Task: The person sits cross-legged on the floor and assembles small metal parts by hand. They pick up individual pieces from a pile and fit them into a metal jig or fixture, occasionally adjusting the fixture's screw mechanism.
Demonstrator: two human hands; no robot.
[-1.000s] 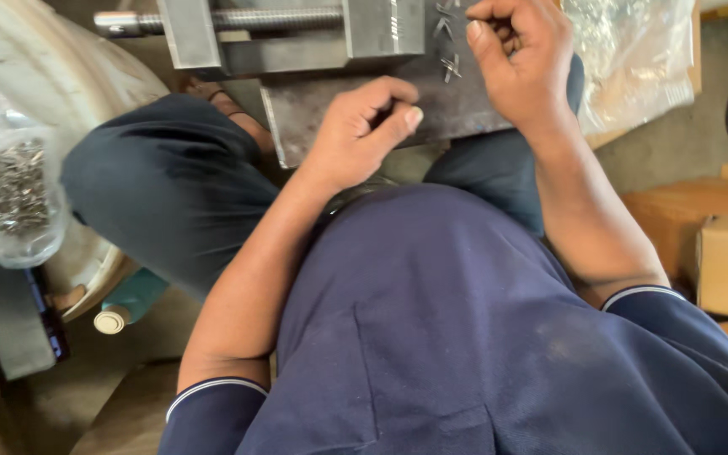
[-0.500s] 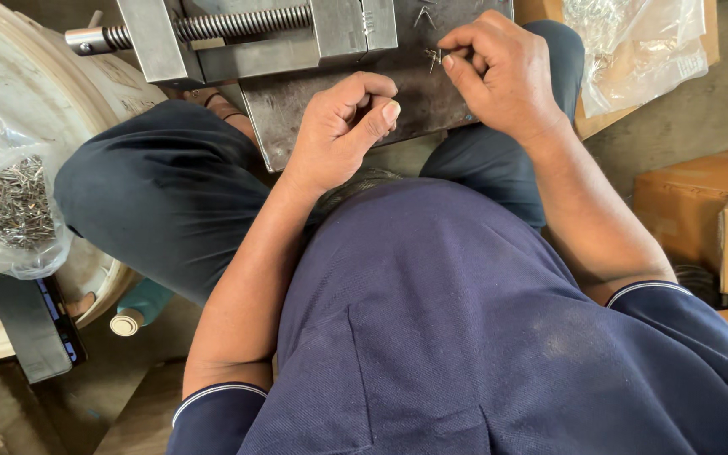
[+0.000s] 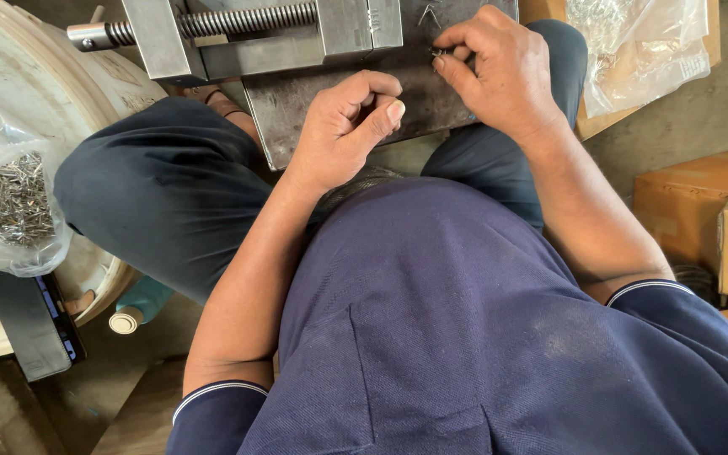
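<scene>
Steel vise-type fixture (image 3: pixel 212 38) with threaded screw (image 3: pixel 246 18) lay across lap, mounted on dark metal plate (image 3: pixel 297 118). Right hand (image 3: pixel 499 72) rested on plate's far right, thumb and forefinger pinched narrow on small metal wire piece (image 3: pixel 438 52); too small to tell shape exactly. Couple more small wire pieces (image 3: pixel 428 13) lay loose on plate just beyond that hand. Left hand (image 3: pixel 343 126) sat on plate near middle, curled into loose fist, thumb pressed against forefinger; couldn't tell whether anything was inside. Hands near each other, not touching.

Surroundings:
- clear plastic bag of small metal parts (image 3: pixel 10 198) at left, sat on white round drum (image 3: pixel 10 76)
- second clear bag (image 3: pixel 642 42) at top right, over brown board, well apart from first
- dark flat device (image 3: pixel 31 324) leaned against drum edge, lower left
- teal bottle with white cap (image 3: pixel 132 307) beside left knee, lying on its side
- cardboard boxes (image 3: pixel 718 219) stacked at right, near right elbow

Wore navy polo with white-trimmed sleeves and dark trousers; sat with knees apart, plate between them
</scene>
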